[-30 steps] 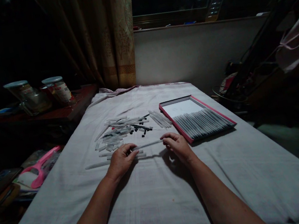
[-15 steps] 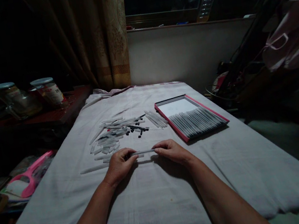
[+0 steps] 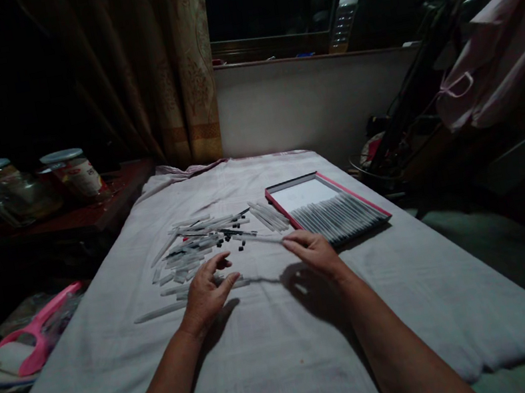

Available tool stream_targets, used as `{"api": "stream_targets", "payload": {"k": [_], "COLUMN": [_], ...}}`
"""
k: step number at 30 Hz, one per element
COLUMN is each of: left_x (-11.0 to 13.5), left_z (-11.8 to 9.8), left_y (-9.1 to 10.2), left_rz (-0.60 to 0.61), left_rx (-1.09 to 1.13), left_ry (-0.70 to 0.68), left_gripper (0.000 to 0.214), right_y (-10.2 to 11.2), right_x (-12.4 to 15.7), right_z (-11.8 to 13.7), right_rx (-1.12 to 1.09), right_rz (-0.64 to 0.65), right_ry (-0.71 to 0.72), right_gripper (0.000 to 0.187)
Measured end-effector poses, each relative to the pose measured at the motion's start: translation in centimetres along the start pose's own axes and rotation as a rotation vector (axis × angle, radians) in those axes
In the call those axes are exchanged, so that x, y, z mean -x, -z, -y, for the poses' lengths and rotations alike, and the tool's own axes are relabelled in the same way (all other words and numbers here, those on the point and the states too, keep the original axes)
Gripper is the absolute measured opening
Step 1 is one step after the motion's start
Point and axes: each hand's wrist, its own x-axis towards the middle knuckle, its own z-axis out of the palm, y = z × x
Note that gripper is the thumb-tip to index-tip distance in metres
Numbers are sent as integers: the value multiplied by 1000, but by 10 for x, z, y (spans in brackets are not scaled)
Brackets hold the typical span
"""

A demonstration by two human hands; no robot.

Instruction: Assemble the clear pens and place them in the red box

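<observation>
Between the thumb and fingers of my right hand [image 3: 314, 254] is the end of a slim translucent pen [image 3: 262, 238], raised above the cloth and pointing left. My left hand [image 3: 208, 292] is open, thumb and fingers apart, with nothing between them. Beyond my left hand lies a loose pile of pale pen parts [image 3: 185, 251], with small black caps [image 3: 241, 246] at its right side. A bundle of clear tubes [image 3: 268, 216] rests beside a red-edged box [image 3: 269, 196]. Inside the box, a row of pens [image 3: 340, 218] lies side by side; my right hand overlaps its near left corner.
A white cloth [image 3: 273, 371] covers the table. At the left stands a dark red side table [image 3: 112, 209] with lidded jars [image 3: 78, 175]. Pink-handled scissors [image 3: 38, 337] lie low on the left. A curtain [image 3: 169, 70] and bottle [image 3: 344, 23] are at the back.
My left hand has let go of the pen and opened. My right hand has lifted it, and the pen now tilts toward the far left. The view has shifted slightly.
</observation>
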Motion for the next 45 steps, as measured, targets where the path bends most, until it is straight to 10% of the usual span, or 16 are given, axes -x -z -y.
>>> {"api": "stream_targets", "payload": {"k": [4, 9, 20, 27, 30, 34, 38, 45], "left_x": [1, 6, 12, 21, 19, 7, -5, -13], "left_z": [8, 9, 19, 30, 36, 39, 36, 38], "left_y": [4, 2, 2, 23, 27, 22, 15, 12], "left_rz": [-60, -39, -19, 209, 254, 244, 221, 176], "left_rx": [-76, -162, -357, -565, -625, -618, -563, -463], "left_ry": [18, -71, -196, -334, -321, -280, -269, -256], "left_gripper": [39, 30, 25, 37, 33, 30, 24, 10], "right_y": [57, 82, 65, 64, 44, -5, -49, -72], "right_x": [-19, -26, -20, -22, -28, -37, -45, -60], "right_z": [-21, -43, -58, -51, -34, -6, 5, -5], "right_rx": [511, 704, 868, 902, 886, 831, 891, 936], "right_rz": [-572, -664, -562, -574, -539, -121, 90, 104], "right_ry": [-201, -368, -360, -233, -14, 194, 81, -10], "right_gripper": [28, 26, 31, 30, 30, 27, 29, 23]}}
